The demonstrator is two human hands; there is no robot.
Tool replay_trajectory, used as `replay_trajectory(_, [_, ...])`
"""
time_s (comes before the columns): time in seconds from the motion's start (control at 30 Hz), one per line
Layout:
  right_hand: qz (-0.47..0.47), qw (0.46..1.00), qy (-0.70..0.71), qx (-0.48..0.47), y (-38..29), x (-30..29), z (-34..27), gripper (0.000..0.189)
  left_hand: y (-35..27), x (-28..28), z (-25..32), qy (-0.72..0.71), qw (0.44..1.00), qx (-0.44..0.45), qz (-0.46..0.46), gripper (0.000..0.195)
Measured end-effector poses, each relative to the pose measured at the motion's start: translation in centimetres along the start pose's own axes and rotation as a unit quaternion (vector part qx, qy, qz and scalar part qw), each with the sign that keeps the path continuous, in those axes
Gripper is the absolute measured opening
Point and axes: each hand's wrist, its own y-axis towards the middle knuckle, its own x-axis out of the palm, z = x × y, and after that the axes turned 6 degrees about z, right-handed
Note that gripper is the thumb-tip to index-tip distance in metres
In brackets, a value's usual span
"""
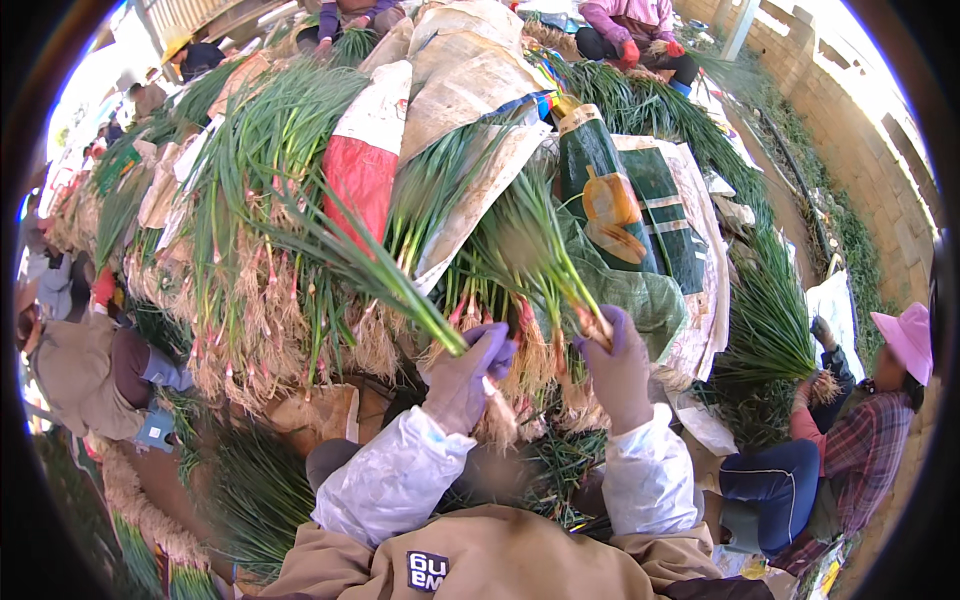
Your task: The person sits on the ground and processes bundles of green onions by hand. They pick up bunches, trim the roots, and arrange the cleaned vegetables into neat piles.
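Note:
My left hand (pixel 466 381), in a purple-grey glove, is closed around the stem of a green garlic plant (pixel 397 289). Its leaves reach up and left, and pale roots (pixel 496 420) hang below the fist. My right hand (pixel 619 369), gloved alike, pinches the pale brown lower end of another stalk (pixel 592 319) between thumb and fingers. That stalk's leaves lean up and left over the pile. Just beyond both hands, upright bunches of garlic plants (pixel 255 285) show pinkish bulbs and bushy roots. My palms hide the gripped parts.
Woven sacks (pixel 480 67) and a green printed sack (pixel 607 195) lie over the heap. At right sits a co-worker in a pink hat (pixel 904 337), holding a bunch. Another person (pixel 82 375) sits at left. Leaves (pixel 255 487) lie beside my left sleeve.

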Motion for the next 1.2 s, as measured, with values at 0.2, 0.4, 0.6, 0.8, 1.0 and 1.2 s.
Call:
replay_trajectory(0.2, [-0.105, 0.994, 0.03, 0.028, -5.5, 0.0, -4.0, 0.053, -0.5, 1.5, 0.2, 0.201, 0.969, -0.053, -0.133, 0.031])
replay_trajectory(0.4, [-0.166, 0.905, 0.28, 0.273, -7.7, 0.1, -0.3, 0.052, -0.6, -0.6, -2.1, 0.13, 0.985, -0.065, -0.094, 0.019])
replay_trajectory(0.6, [-0.138, 0.985, -0.006, -0.107, -9.9, 1.7, 2.4, 0.049, -1.0, -0.2, -3.5, 0.087, 0.992, -0.07, -0.057, 0.015])
replay_trajectory(0.8, [-0.043, 0.91, 0.315, 0.267, -9.1, 1.1, 1.5, 0.039, -1.5, -1.2, -3.1, 0.152, 0.978, -0.091, -0.107, 0.021])
replay_trajectory(1.0, [-0.026, 0.997, -0.026, 0.073, -9.2, 1.4, 0.3, 0.039, -2.4, -2.5, -3.2, 0.148, 0.976, -0.068, -0.147, 0.022])
replay_trajectory(1.2, [-0.23, 0.86, -0.429, -0.152, -10.7, 2.5, -3.1, 0.057, -2.3, -3.7, -3.3, 0.253, 0.944, -0.026, -0.209, 0.037])
